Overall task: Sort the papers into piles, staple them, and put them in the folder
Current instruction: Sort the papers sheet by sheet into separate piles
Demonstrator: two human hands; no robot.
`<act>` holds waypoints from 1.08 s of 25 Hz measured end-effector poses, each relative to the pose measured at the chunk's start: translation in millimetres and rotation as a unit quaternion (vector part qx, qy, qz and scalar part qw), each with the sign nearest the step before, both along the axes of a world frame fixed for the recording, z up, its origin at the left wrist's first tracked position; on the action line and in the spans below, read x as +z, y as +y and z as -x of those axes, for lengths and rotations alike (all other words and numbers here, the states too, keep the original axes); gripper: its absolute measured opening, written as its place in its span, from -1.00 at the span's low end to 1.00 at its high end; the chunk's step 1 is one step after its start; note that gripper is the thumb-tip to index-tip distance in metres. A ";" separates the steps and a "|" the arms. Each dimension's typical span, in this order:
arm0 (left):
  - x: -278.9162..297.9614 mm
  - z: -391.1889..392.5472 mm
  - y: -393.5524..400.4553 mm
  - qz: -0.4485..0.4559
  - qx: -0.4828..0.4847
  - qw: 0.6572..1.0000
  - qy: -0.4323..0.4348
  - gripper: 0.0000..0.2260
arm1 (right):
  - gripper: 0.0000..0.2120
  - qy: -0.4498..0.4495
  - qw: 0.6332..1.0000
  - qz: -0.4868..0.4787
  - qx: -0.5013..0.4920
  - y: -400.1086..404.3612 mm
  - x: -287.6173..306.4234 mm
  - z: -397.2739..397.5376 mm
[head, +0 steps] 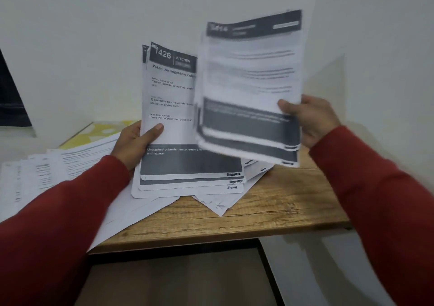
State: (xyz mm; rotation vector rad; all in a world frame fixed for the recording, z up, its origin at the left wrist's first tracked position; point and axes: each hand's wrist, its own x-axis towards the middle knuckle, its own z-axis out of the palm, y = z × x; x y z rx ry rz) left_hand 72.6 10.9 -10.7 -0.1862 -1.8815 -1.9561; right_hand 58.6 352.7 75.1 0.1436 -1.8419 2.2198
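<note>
The wooden desk [270, 202] sits in a white-walled corner. Your left hand [135, 141] grips the stack headed 1426 [173, 108], thumb pressed on its face; your right hand [310, 120] pinches a blurred sheaf [251, 82], which could slip and mix with the loose papers [58, 165] beyond. I can't identify a stapler; the yellow item [94, 132] may be the folder.

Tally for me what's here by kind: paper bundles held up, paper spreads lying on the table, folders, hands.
Held paper bundles: 2, the left bundle and the right bundle
Spreads on the table: 1, loose papers
Yellow folder: 1
Hands: 2, left hand, right hand
Total: 6
</note>
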 end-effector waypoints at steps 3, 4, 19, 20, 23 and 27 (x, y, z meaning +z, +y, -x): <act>2.9 -3.6 2.0 -0.011 -0.002 1.000 0.020 -0.90 | -0.69 -0.060 0.997 -0.014 0.051 -57.7 -27.7 12.8; 3.9 -3.9 1.8 -0.018 -0.001 0.999 0.026 -0.89 | -0.69 -0.069 0.996 -0.014 0.054 -67.9 -32.6 17.1; 9.3 -3.0 4.7 -0.110 -0.034 0.993 0.005 -0.84 | -0.85 -0.006 0.993 0.017 0.118 -63.8 -32.9 13.8; 8.6 -2.6 3.6 -0.102 -0.027 0.994 0.009 -0.86 | -0.86 -0.005 0.992 -0.004 0.128 -65.5 -34.4 12.3; 9.1 -4.6 4.2 -0.094 -0.021 0.995 0.007 -0.89 | -0.91 0.001 0.995 -0.032 0.097 -67.6 -36.3 13.5; 9.8 -6.8 9.1 -0.094 -0.035 0.995 0.004 -0.86 | -0.94 0.016 0.999 -0.036 0.034 -59.1 -35.5 16.2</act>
